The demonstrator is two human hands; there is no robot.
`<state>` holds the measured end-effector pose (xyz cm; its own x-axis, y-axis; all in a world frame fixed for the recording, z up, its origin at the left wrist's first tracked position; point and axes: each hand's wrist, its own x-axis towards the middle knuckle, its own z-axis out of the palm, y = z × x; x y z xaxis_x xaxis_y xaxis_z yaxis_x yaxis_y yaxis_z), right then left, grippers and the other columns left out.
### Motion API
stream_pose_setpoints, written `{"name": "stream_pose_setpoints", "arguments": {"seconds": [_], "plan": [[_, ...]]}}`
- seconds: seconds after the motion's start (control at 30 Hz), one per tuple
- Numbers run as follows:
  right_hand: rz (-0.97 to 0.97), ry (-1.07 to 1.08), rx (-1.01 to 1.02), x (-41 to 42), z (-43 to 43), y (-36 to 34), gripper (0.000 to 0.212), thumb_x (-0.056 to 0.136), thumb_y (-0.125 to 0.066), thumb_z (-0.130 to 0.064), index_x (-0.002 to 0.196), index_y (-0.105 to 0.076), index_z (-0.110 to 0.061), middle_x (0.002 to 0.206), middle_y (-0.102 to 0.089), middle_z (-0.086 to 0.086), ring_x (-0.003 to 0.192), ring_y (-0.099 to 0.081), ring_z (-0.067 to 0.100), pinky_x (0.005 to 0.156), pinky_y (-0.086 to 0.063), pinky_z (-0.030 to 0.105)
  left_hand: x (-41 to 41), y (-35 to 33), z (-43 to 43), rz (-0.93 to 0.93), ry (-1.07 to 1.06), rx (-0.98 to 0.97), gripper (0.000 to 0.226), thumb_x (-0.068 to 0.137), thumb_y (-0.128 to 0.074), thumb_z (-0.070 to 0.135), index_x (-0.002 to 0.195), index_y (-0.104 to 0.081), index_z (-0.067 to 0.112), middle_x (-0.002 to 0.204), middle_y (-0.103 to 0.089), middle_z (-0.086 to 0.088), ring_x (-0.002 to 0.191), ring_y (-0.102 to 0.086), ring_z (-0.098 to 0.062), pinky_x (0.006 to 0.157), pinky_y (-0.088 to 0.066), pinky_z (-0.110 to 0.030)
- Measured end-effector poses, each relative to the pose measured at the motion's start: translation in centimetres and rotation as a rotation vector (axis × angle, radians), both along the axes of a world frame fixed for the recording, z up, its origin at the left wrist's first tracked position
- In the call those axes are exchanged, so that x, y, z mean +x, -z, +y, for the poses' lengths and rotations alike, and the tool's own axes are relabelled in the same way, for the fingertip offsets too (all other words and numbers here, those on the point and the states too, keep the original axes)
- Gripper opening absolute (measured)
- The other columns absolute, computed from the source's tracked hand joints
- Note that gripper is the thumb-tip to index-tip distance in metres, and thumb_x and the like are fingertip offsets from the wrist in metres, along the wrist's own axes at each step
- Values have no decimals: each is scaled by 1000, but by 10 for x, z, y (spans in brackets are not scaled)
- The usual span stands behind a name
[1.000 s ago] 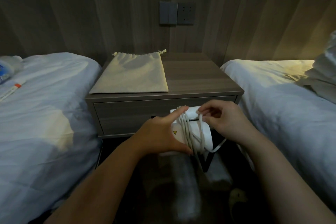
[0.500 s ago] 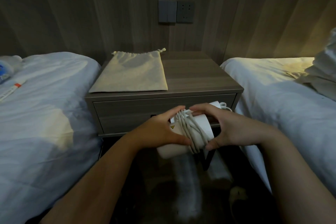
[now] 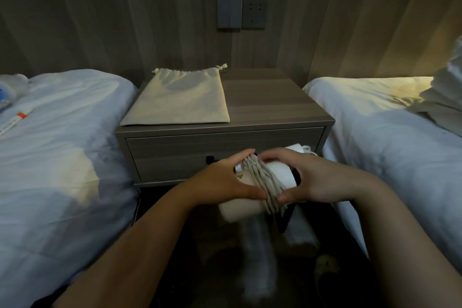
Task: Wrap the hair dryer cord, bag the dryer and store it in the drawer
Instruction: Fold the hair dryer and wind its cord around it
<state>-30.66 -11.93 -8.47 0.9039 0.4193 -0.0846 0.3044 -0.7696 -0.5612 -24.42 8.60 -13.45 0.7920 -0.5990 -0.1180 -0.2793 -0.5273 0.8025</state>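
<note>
Your left hand and right hand both grip the hair dryer, its cord wound round it. You hold it just in front of the drawer.

Table between left bed and right bed.
Bag on its left half (drawer below); dryer before drawer.

The only sign you can make out is a small yellow warning triangle on the white body of the hair dryer, just beside the fingers of your left hand. Its inner symbol is too small to read. On the left bed, the slim white stick with an orange band carries print too blurred to read. The blue-printed packet at the edge is also illegible.
</note>
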Motion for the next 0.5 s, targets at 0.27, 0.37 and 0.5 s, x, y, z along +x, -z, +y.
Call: {"name": "stream_pose_setpoints", "arguments": {"seconds": [0.27, 0.37, 0.5], "plan": [[-126, 88, 195, 4, 9, 2, 57, 67, -81, -20, 117, -56, -32, 119, -59, -17, 111, -53, -3, 97, -46, 25, 6, -1, 4, 43, -45, -35, 110, 47, -75, 62, 143, -30, 35, 140, -46, 9, 119, -49, -8, 103, -41, -28], [-103, 97, 181, 4, 9, 0, 51, 68, -80, -19, 113, -59, -31, 110, -62, -19, 105, -56, -6, 93, -45, 16, 2, -3, 2, 59, -32, -13, 116, 40, -70, 67, 143, -29, 35, 140, -44, 10, 121, -48, -8, 101, -41, -26], [-29, 93, 101, 7, 4, 1, 44, 72, -77, -25, 114, -62, -30, 107, -66, -13, 100, -60, 0, 92, -48, 26, -3, 1, -4, 79, -2, 19, 118, 40, -72, 68, 144, -26, 36, 143, -43, 9, 123, -48, -11, 105, -41, -35]]}}
